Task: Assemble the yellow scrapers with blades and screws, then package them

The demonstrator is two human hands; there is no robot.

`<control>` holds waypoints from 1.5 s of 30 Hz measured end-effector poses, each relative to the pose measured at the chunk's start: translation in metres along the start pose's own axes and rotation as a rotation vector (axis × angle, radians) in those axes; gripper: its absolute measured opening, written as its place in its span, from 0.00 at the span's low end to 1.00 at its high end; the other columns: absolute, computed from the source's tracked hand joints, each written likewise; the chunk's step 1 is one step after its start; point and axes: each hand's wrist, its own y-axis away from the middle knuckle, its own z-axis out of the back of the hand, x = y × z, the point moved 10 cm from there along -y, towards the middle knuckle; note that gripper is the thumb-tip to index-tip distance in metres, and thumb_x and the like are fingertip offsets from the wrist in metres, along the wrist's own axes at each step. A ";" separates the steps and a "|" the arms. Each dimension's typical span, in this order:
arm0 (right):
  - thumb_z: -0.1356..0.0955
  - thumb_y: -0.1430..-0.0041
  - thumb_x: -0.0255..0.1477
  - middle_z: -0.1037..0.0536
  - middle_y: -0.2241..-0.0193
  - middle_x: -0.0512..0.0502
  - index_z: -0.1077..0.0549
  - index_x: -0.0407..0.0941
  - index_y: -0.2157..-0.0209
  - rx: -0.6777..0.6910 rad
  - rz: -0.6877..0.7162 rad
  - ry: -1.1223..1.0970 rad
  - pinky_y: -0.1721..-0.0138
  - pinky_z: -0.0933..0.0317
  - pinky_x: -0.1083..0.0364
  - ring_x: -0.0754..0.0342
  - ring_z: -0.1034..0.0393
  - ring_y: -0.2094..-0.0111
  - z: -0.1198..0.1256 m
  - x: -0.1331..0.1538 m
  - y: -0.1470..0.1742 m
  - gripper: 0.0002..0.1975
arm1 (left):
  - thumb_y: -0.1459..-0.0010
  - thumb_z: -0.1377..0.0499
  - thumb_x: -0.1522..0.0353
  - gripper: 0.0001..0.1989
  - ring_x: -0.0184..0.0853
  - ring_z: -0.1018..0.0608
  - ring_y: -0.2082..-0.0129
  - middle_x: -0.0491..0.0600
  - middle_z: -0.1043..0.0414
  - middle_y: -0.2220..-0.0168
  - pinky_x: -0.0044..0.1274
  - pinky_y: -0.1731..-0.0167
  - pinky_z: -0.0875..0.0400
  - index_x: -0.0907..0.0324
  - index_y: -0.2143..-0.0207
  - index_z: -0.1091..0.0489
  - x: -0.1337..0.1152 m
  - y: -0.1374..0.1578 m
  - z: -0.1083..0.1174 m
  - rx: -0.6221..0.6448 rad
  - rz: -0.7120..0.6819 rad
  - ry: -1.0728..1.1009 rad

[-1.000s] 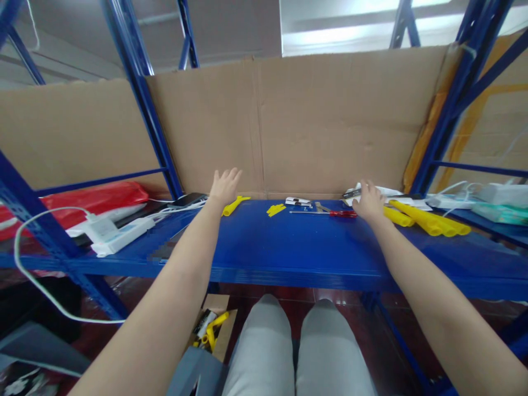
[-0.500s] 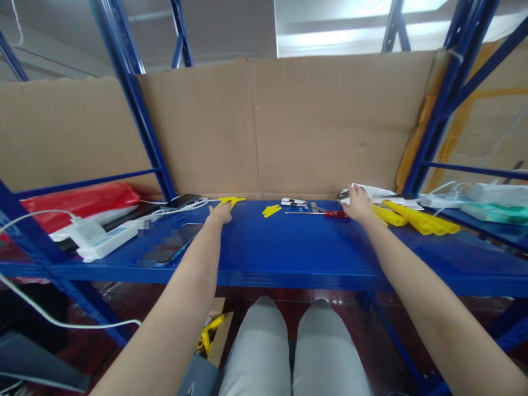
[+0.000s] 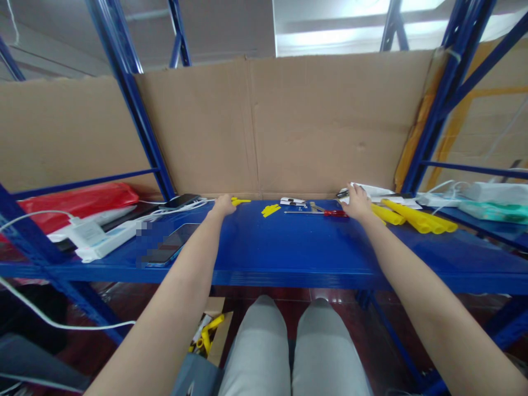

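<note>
My left hand (image 3: 225,204) is at the back left of the blue shelf, its fingers curled in around some yellow pieces (image 3: 241,201); their narrow ends stick out to the right. My right hand (image 3: 358,201) rests at the back right, fingers stretched and a little apart, beside a small dark object (image 3: 342,193) and a sheet of white paper (image 3: 373,191). Just left of it lies a red-handled screwdriver (image 3: 335,213), its shaft pointing left. Several small yellow strips (image 3: 270,210) lie between the hands, near a white card with dark parts (image 3: 292,201).
Yellow tubes (image 3: 416,217) lie right of my right forearm. A phone-like dark slab (image 3: 175,245), a white power strip (image 3: 111,242) and a red bag (image 3: 82,199) are on the left. Cardboard (image 3: 198,126) walls the back. Below, a box (image 3: 221,335) holds yellow pieces.
My left hand has closed over the yellow pieces, and more of them is hidden under it. Their visible ends sit slightly farther right. My right hand has stayed in place.
</note>
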 end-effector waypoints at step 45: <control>0.38 0.45 0.32 0.43 0.38 0.35 0.43 0.45 0.39 0.109 0.064 0.048 0.43 0.47 0.37 0.38 0.49 0.38 -0.014 0.010 0.001 0.31 | 0.59 0.41 0.65 0.24 0.45 0.20 0.65 0.57 0.21 0.62 0.30 0.67 0.24 0.56 0.56 0.24 -0.020 0.026 -0.016 0.749 -0.003 -0.169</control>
